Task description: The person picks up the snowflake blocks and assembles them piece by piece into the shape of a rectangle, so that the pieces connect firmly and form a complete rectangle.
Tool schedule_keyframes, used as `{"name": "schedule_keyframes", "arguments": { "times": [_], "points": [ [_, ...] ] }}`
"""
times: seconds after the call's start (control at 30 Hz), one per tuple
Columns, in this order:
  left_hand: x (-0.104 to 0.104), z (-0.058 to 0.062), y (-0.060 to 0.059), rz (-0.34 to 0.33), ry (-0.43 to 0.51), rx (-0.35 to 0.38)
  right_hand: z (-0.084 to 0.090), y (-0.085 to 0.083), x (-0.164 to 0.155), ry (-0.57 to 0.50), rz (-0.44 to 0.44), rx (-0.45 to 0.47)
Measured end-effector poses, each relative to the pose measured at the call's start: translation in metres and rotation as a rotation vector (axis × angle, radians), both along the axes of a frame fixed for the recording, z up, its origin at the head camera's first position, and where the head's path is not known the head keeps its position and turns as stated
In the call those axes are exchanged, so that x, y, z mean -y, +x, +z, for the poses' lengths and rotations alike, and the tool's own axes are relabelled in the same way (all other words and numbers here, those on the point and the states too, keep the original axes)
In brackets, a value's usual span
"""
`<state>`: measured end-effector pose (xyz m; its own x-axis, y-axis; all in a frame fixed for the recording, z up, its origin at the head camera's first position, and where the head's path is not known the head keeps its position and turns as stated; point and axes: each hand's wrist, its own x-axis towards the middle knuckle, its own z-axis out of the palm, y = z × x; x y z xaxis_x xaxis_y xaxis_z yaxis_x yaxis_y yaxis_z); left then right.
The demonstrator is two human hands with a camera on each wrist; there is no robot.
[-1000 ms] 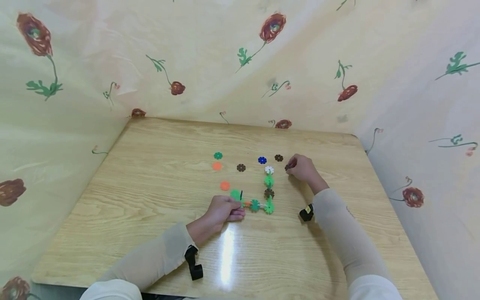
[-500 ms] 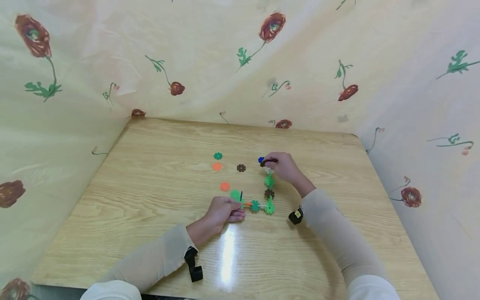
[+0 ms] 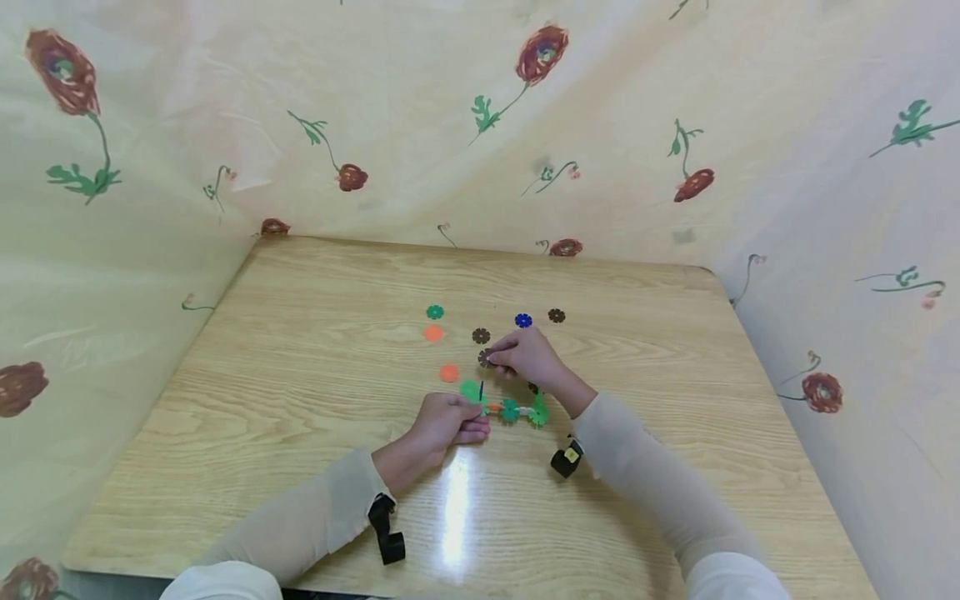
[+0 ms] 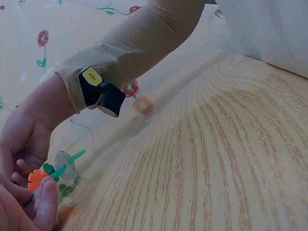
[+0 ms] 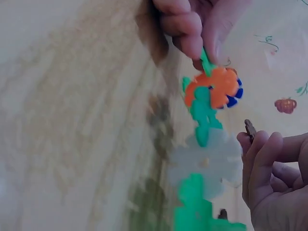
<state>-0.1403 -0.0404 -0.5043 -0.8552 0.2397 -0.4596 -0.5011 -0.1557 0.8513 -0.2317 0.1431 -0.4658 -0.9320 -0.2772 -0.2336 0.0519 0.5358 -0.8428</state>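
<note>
My left hand [image 3: 448, 419] pinches a green disc at the near left end of a chain of interlocking snowflake discs [image 3: 510, 411]. In the right wrist view the chain shows an orange disc [image 5: 221, 84], a blue disc [image 5: 235, 97] behind it and a whitish disc [image 5: 207, 159]. My right hand [image 3: 531, 360] holds a loose brown notched disc [image 3: 486, 358] between thumb and fingers, above the table and just beyond the left hand. In the right wrist view this brown disc [image 5: 250, 129] stands edge-on at the fingertips. The right hand and wrist hide the chain's far arm.
Loose discs lie beyond the hands on the wooden table [image 3: 300, 375]: a green disc [image 3: 435, 312], orange discs [image 3: 433, 333], a brown disc [image 3: 481, 336], a blue disc [image 3: 523, 320] and another brown disc [image 3: 556, 316]. A flower-patterned sheet [image 3: 420, 125] hangs behind the table.
My right hand has moved left and nearer with the brown disc, from beside the loose brown disc, over the chain's far arm, toward the left hand. The left hand has stayed in place.
</note>
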Motion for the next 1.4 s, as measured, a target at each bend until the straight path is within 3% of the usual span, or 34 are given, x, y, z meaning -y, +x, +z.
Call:
{"name": "schedule_keyframes", "arguments": {
  "times": [0.47,1.07,1.2,1.4],
  "points": [
    [-0.001,-0.002,-0.001,0.009,0.038,-0.006,-0.004,0.014,0.008,0.000,0.013,0.146],
    [-0.001,-0.003,0.000,0.069,0.032,-0.015,0.002,0.019,0.009,0.018,0.049,0.104],
    [0.000,-0.004,0.001,0.050,0.041,-0.020,0.004,0.012,0.003,0.080,0.069,0.071],
    [0.000,-0.001,0.004,0.032,0.035,-0.026,0.010,-0.025,-0.034,0.186,-0.056,-0.110]
  ]
}}
